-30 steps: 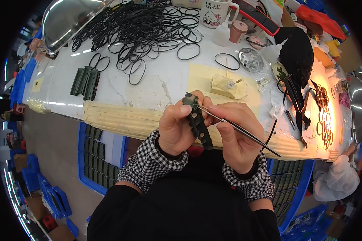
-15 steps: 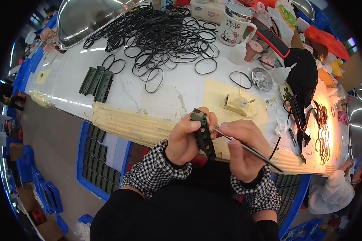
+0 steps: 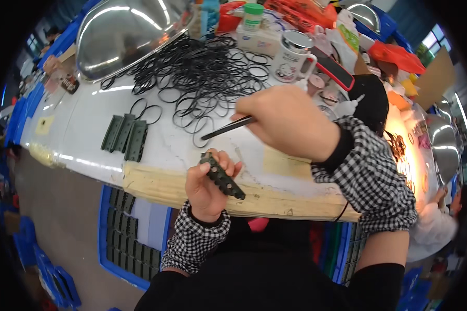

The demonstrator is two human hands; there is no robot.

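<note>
My left hand (image 3: 207, 186) grips a dark green plastic strip with holes (image 3: 222, 176), held tilted over the table's front edge. My right hand (image 3: 288, 124) is stretched out over the white table (image 3: 88, 140), holding thin black tweezers (image 3: 227, 128) whose tip points at a loose black rubber ring (image 3: 203, 124). A large heap of black rubber rings (image 3: 202, 72) lies just beyond the tweezers. Three more dark green strips (image 3: 125, 137) lie side by side on the table to the left.
A big steel bowl (image 3: 122, 33) stands at the back left. A white mug (image 3: 291, 57), bottles and clutter fill the back right. A blue crate (image 3: 135, 228) with green strips sits under the table. Another person (image 3: 436, 217) is at the far right.
My right hand has left the strip and reached forward over the table with the tweezers toward the rings. My left hand still holds the strip near the table edge.
</note>
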